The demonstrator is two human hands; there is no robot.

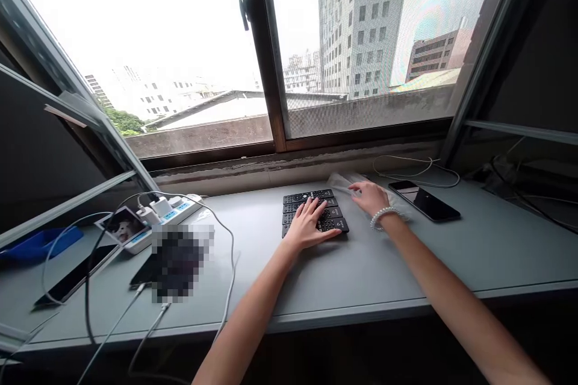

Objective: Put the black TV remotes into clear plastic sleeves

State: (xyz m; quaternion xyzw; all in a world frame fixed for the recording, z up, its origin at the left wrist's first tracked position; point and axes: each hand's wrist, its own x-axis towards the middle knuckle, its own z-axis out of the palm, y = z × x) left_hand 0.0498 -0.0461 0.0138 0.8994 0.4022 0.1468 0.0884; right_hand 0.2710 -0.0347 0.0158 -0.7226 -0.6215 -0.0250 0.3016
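Note:
Several black remote controls (335,212) lie side by side in a close block on the desk. My left hand (307,226) rests flat across them with its fingers spread, covering many of their buttons. To the right, my right hand (371,197), with a beaded bracelet (387,211) at the wrist, is over a clear plastic bag (342,182). Its fingers are loosely bent and the thumb stands apart. Part of the bag is hidden beneath that hand, and I cannot tell how firmly they touch.
A black phone (424,200) and a white cable (401,157) lie on the right. At left are a power strip (178,213) with plugs, a photo (123,227), a blurred dark device (178,264), a blue tray (40,246) and trailing cables. A window (277,71) rises behind the desk (361,279).

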